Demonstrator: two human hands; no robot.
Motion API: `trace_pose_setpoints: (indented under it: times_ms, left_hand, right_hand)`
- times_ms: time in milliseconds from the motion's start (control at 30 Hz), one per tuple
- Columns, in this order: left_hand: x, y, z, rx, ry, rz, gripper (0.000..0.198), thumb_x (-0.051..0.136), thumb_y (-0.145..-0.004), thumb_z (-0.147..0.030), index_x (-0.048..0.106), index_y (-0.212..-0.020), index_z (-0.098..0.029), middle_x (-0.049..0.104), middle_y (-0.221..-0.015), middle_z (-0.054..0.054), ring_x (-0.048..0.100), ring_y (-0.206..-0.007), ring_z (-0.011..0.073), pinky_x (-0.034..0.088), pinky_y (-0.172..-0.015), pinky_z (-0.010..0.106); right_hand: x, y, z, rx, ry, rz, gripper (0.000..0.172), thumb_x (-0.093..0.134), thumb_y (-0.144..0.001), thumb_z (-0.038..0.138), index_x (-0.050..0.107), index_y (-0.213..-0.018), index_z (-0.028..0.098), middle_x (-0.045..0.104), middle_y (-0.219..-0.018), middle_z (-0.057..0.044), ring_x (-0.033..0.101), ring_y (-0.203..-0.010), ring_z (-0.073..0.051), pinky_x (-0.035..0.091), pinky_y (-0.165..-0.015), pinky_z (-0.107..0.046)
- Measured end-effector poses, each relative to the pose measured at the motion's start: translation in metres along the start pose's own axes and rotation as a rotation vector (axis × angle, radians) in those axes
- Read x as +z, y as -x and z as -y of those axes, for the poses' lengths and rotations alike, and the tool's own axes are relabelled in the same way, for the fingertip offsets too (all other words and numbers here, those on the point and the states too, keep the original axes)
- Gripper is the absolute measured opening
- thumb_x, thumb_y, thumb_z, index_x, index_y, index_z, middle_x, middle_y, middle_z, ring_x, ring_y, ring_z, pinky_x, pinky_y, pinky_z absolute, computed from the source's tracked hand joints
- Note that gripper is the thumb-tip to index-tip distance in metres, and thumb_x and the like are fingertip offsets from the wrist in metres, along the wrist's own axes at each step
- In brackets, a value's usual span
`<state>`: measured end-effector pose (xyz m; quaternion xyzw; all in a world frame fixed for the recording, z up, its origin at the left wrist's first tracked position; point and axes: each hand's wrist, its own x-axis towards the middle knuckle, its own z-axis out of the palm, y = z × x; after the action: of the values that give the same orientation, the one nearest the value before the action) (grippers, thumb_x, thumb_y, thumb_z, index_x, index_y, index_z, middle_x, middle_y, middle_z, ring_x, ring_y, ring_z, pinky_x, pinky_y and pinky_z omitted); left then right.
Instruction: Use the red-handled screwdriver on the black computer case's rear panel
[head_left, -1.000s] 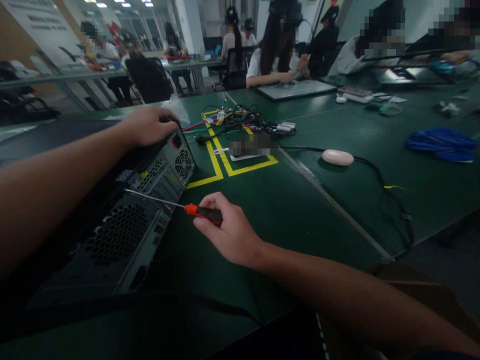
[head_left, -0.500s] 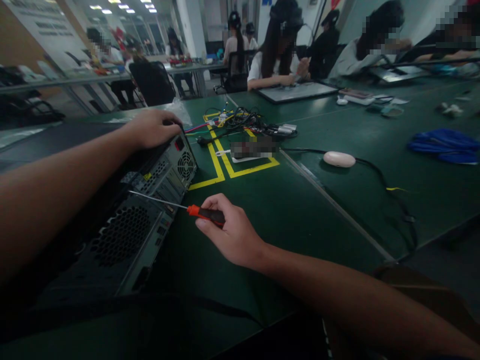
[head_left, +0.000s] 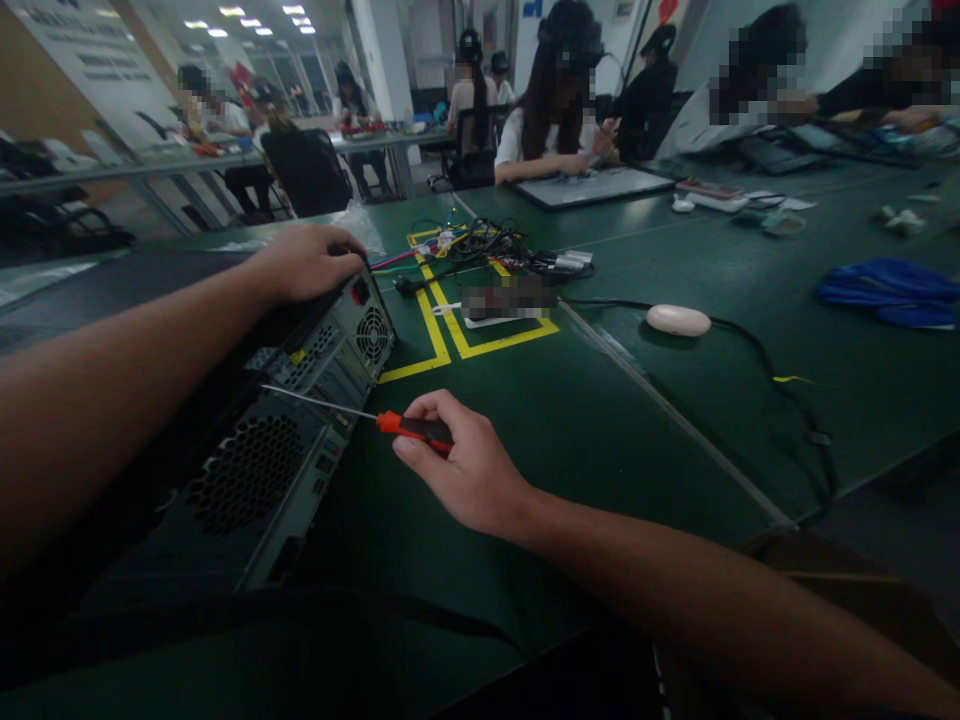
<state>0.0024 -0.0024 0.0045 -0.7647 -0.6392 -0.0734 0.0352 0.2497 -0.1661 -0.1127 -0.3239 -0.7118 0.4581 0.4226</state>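
A black desktop computer case (head_left: pixel 247 470) lies at the left, its rear side with vents, slots and ports facing me. On its top, my left hand (head_left: pixel 311 262) presses down near the far corner, the fingers curled over the edge. My right hand (head_left: pixel 465 460) is wrapped round the handle of a screwdriver (head_left: pixel 388 422) with an orange and black grip. Its long thin shaft points left to the case's rear panel, with the tip close to the upper edge above the large honeycomb vent. Whether the tip touches a screw, I cannot tell.
Beyond the case is a tangle of cables (head_left: pixel 487 240) by yellow tape marks (head_left: pixel 442 350). A white oval device (head_left: pixel 679 320) sits on a black cord. Further right lies a blue bundle (head_left: pixel 889 290). Co-workers sit across the green table (head_left: pixel 615 420), one at a flat panel (head_left: pixel 592 185).
My hands, the screwdriver and the case stay almost where they were, apart from a slight shift of view. At the far right, co-workers' arms and the panel before them have moved.
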Motion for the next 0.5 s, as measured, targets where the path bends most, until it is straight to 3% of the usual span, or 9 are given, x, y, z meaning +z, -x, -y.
trace_pose_setpoints:
  times_ms: [267,500]
  left_hand:
    - [-0.0023,0.0014,-0.0044,-0.016,-0.024,0.014,0.069,0.038,-0.09,-0.049,0.071,-0.135,-0.009,0.072,-0.134,0.019,0.065,-0.123,0.0347,0.049,-0.108,0.045]
    - [-0.0003,0.0009,-0.0016,-0.004,-0.014,-0.001,0.067,0.038,-0.091,-0.048,0.072,-0.134,-0.008,0.073,-0.132,0.02,0.065,-0.122,0.035,0.049,-0.107,0.046]
  right_hand:
    - [0.0001,-0.0014,-0.0006,-0.022,0.041,-0.017,0.02,0.063,-0.102,0.037,0.07,-0.1,0.019,0.068,-0.093,-0.003,0.062,-0.084,-0.017,0.047,-0.078,-0.031]
    - [0.0041,0.0015,-0.0022,0.007,-0.05,0.019,0.022,0.064,-0.1,0.04,0.059,-0.111,0.022,0.065,-0.092,0.0,0.061,-0.076,-0.016,0.047,-0.073,-0.031]
